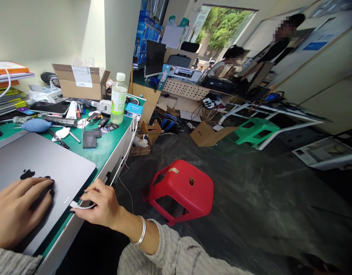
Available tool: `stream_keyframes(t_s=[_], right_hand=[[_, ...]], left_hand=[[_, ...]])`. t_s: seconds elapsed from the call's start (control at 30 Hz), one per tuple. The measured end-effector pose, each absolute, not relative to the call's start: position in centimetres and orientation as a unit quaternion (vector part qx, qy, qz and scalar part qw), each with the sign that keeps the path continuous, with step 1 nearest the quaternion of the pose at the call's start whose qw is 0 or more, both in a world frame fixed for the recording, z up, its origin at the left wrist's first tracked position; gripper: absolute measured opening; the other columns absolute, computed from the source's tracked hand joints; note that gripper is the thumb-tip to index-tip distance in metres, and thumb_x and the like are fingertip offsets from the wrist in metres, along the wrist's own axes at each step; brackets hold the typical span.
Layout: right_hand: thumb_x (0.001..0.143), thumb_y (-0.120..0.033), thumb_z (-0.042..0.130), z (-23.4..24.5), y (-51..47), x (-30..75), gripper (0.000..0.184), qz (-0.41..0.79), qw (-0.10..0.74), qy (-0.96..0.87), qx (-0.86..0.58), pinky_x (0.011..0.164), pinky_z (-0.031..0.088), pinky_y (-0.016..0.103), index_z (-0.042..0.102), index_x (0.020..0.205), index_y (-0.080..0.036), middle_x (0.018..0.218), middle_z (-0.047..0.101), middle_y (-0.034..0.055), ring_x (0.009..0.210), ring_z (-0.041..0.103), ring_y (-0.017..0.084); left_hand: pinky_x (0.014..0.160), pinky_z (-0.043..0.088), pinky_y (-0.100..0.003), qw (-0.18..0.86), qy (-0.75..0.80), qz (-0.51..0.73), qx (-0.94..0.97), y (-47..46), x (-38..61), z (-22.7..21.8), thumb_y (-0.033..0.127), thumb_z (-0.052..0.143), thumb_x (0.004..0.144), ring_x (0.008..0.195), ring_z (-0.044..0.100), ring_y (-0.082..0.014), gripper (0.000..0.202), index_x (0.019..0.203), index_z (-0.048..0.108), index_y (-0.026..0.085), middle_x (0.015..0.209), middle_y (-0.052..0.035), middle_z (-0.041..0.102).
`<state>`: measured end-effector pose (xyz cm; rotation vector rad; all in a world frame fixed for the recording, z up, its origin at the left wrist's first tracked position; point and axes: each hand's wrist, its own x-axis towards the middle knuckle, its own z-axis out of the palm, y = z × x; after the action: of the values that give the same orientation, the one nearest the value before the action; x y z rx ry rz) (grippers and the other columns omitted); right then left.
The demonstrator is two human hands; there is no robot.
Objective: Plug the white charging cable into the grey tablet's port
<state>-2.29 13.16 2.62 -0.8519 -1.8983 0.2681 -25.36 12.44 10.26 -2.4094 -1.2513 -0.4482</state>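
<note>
Laptop (41, 164) lies closed on the green-topped workbench (114, 147), dark grey lid upward, Apple logo showing, one corner at the bench's near edge. Left hand (20, 212) rests on the lid with fingers slightly curved and together, fingertips (48, 187) just beside the logo; it grips nothing. Right hand (100, 204) is partly closed and pinches a white cable (86, 206) between thumb and fingers, close to its white connector (73, 204). That connector sits just beside the laptop's edge; whether it is seated in a port cannot be determined from this view. The cable runs from the hand up along the bench side. A silver bangle (141, 231) is on the right wrist, and grey knit sleeves cover both forearms.

Bench items beyond the laptop include a blue rubber air blower (35, 125), a smartphone (50, 108), a plastic bottle (118, 100) with a green label, and an open cardboard box (78, 84). A red plastic stool (178, 189) stands on the dark floor just right of the bench. A green stool (257, 131) is further back, near a white metal frame (273, 114). Two co-workers are well apart at the far end: one seated (229, 65) and one standing (279, 49).
</note>
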Motion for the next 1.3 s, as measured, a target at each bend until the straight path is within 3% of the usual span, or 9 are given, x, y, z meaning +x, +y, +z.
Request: stream_keyframes(t_s=[0.1, 0.33, 0.53, 0.8, 1.3], right_hand=[[0.068, -0.055, 0.07, 2.64, 13.14, -2.24, 0.038, 0.114, 0.481, -0.792, -0.358, 0.06, 0.052, 0.019, 0.066, 0.077, -0.018, 0.081, 0.059, 0.0035, 0.071, 0.06, 0.009], [0.07, -0.054, 0.069, 2.67, 13.18, -2.28, 0.037, 0.112, 0.527, -0.771, -0.341, 0.06, 0.052, 0.017, 0.066, 0.076, -0.018, 0.079, 0.059, 0.0028, 0.07, 0.06, 0.008], [0.068, -0.054, 0.07, 2.63, 13.18, -2.26, 0.037, 0.109, 0.476, -0.795, -0.36, 0.06, 0.052, 0.018, 0.066, 0.077, -0.018, 0.081, 0.059, 0.0032, 0.071, 0.06, 0.009], [0.071, -0.054, 0.067, 2.97, 13.15, -2.28, 0.036, 0.111, 0.547, -0.756, -0.343, 0.056, 0.051, 0.018, 0.067, 0.073, -0.018, 0.076, 0.061, 0.0031, 0.067, 0.061, 0.008], [0.072, -0.051, 0.067, 2.87, 13.2, -2.21, 0.034, 0.103, 0.551, -0.759, -0.33, 0.059, 0.051, 0.017, 0.067, 0.074, -0.017, 0.078, 0.06, 0.0031, 0.069, 0.061, 0.008]], left_hand=[[0.079, 0.043, -0.04, 0.183, -0.452, -0.159, -0.859, 12.3, -25.2, 10.42, 0.039, 0.045, 0.087, 0.086, 0.057, -0.0246, 0.034, 0.112, 0.056, 0.019, 0.107, -0.0089, 0.059], [0.081, 0.043, -0.041, 0.17, -0.466, -0.152, -0.855, 12.07, -25.03, 10.53, 0.038, 0.044, 0.088, 0.089, 0.057, -0.0258, 0.034, 0.113, 0.056, 0.019, 0.108, -0.0095, 0.058], [0.079, 0.043, -0.039, 0.18, -0.454, -0.157, -0.858, 12.42, -25.66, 10.17, 0.041, 0.045, 0.087, 0.086, 0.057, -0.0243, 0.034, 0.112, 0.057, 0.02, 0.107, -0.0084, 0.06], [0.079, 0.043, -0.039, 0.182, -0.458, -0.151, -0.857, 12.13, -25.24, 10.34, 0.04, 0.044, 0.088, 0.088, 0.057, -0.0238, 0.034, 0.113, 0.055, 0.02, 0.108, -0.0081, 0.059], [0.079, 0.042, -0.038, 0.186, -0.454, -0.154, -0.857, 12.38, -25.62, 10.22, 0.041, 0.045, 0.087, 0.087, 0.057, -0.024, 0.035, 0.114, 0.055, 0.02, 0.108, -0.0082, 0.059]])
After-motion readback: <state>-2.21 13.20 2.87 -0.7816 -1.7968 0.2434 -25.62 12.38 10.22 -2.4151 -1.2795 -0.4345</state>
